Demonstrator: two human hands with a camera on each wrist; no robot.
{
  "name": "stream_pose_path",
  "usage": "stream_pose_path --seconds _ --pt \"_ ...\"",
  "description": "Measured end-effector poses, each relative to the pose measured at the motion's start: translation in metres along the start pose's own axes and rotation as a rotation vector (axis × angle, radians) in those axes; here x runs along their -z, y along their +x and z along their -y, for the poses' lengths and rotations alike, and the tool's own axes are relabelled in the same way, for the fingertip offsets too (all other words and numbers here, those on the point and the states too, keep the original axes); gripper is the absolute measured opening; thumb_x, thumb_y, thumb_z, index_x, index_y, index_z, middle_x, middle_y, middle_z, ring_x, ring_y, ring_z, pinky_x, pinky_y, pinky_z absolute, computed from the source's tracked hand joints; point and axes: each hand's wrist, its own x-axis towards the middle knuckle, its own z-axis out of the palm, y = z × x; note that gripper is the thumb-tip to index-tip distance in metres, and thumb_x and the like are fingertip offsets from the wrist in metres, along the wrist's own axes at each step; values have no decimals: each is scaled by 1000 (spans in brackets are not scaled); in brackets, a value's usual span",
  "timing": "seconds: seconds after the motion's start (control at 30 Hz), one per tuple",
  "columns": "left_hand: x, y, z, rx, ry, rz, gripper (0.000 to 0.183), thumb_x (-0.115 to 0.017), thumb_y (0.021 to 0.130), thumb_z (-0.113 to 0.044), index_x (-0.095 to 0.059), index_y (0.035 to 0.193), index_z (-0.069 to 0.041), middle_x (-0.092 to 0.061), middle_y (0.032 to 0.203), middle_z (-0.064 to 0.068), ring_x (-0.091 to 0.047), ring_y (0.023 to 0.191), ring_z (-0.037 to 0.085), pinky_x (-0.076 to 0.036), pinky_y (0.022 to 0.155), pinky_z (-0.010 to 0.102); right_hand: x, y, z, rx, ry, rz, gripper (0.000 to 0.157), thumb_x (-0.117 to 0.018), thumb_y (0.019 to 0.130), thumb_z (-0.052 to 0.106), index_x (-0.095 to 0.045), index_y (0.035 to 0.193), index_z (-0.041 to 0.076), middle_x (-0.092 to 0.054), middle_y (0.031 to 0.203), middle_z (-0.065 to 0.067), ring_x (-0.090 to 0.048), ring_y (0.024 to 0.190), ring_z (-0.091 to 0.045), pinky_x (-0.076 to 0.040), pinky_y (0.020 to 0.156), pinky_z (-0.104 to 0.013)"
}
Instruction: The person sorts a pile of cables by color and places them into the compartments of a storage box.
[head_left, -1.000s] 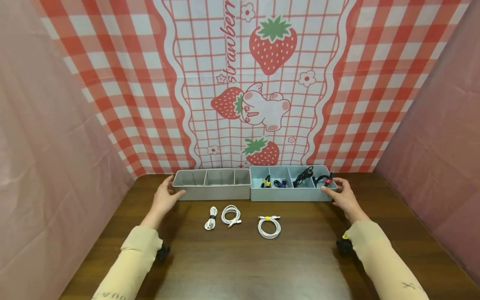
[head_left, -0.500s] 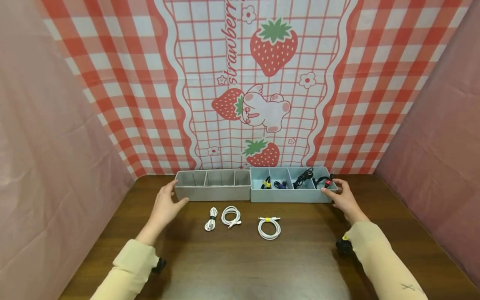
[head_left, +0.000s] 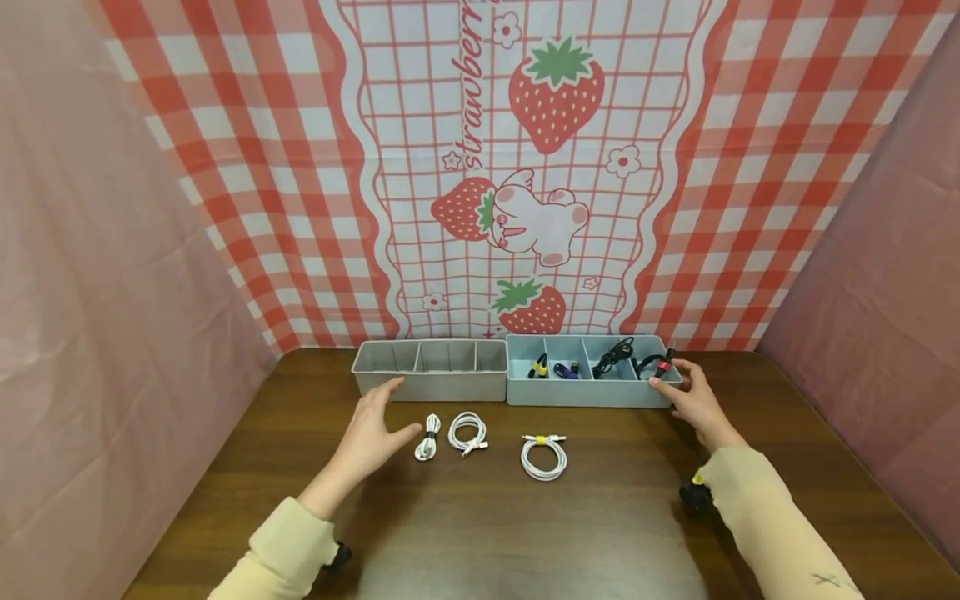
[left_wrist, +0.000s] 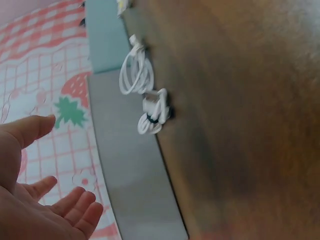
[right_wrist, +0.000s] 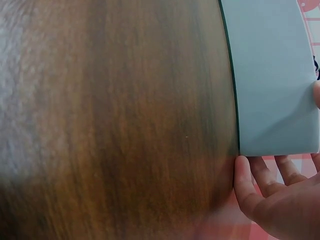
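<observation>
The blue box (head_left: pixel 592 395) stands within the right hand's reach, its end wall against that hand and its length running off to the hand's left; the right hand (head_left: pixel 696 406) grips the near corner, thumb on the front rim and fingers round the end wall, spread only as far as the corner needs. In the box's compartments lie four dark cables, each in its own: the red-tied cable (head_left: pixel 663 367) closest to the right hand, then leftward the loose black cable (head_left: pixel 615 354), the purple-tied cable (head_left: pixel 567 372) and the yellow-tied black cable (head_left: pixel 538 367).

The left hand (head_left: pixel 369 437) hangs in the air with thumb and fingers parted wide, holding nothing; beyond it stands the grey box (head_left: pixel 442 387), end to end with the blue box; just to its right, past the thumb tip yet apart from it, lies the white bundle (head_left: pixel 425 451) with its black tie; then come the white coil (head_left: pixel 453 430) and, midway between the hands, the yellow-tied white coil (head_left: pixel 543 476), all on the worktop (head_left: pixel 600 517).

The step in hand looks to be lining up the boxes, with the left side seemingly done and the right hand steadying its end; the next move probably calls for the right hand to let go without nudging the corner; were the left hand to take the white bundle, it would need to come lower and close its fingers.
</observation>
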Motion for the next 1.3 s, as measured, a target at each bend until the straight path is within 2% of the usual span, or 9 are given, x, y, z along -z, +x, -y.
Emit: stream_pose_path --seconds 0.23,0.33,0.47,0.7,0.77,0.97,1.07,1.3 --pt "-17 -2 -1 -83 84 46 76 -78 65 -29 -44 130 -11 -49 125 10 -42 113 30 -34 93 48 -1 0 1 -23 -8 -4 82 -54 84 47 -10 140 7 -24 132 -28 -37 108 -36 -44 81 -50" --pt "-22 -2 1 -99 130 77 75 -78 63 -30 -46 128 -12 -50 123 9 -44 111 30 -35 90 49 -1 2 0 -19 -8 -6 82 -54 84 48 -9 140 7 -23 132 -29 -37 108 -36 -43 82 -51" --pt "-28 -2 6 -96 190 133 74 -78 62 -34 -47 127 -14 -51 122 8 -44 110 29 -36 88 49 0 3 -2 -13 -15 -9 82 -54 83 48 -10 140 7 -24 132 -30 -38 108 -36 -43 82 -51" --pt "-34 1 14 -107 268 178 73 -78 60 -38 -51 123 -12 -54 117 9 -47 104 29 -39 81 46 0 3 -2 -17 -17 -9 83 -54 83 48 -9 140 7 -24 132 -30 -38 108 -36 -44 82 -51" --pt "-34 3 15 -110 296 197 71 -78 59 -40 -53 120 -12 -55 114 9 -47 101 29 -40 79 45 0 4 -3 -15 -9 -3 85 -54 83 49 -8 141 7 -22 133 -31 -36 110 -39 -42 84 -54" --pt "-35 7 20 -103 369 261 62 -78 58 -44 -59 107 -11 -58 102 7 -48 93 26 -39 75 40 -1 10 -10 -34 2 -23 88 -57 78 55 -12 140 12 -25 133 -26 -38 109 -35 -46 80 -47" --pt "-37 8 21 -91 377 289 60 -78 57 -46 -61 103 -10 -59 101 6 -48 93 26 -39 76 40 -1 8 -8 -23 -4 -12 87 -56 80 54 -10 140 10 -24 133 -28 -37 109 -37 -45 81 -50" --pt "-40 11 20 -105 407 291 55 -76 55 -52 -61 89 -11 -55 92 4 -47 89 25 -39 73 39 -1 3 0 -19 -5 -11 84 -54 82 49 -10 140 7 -24 131 -30 -38 108 -37 -43 82 -52"
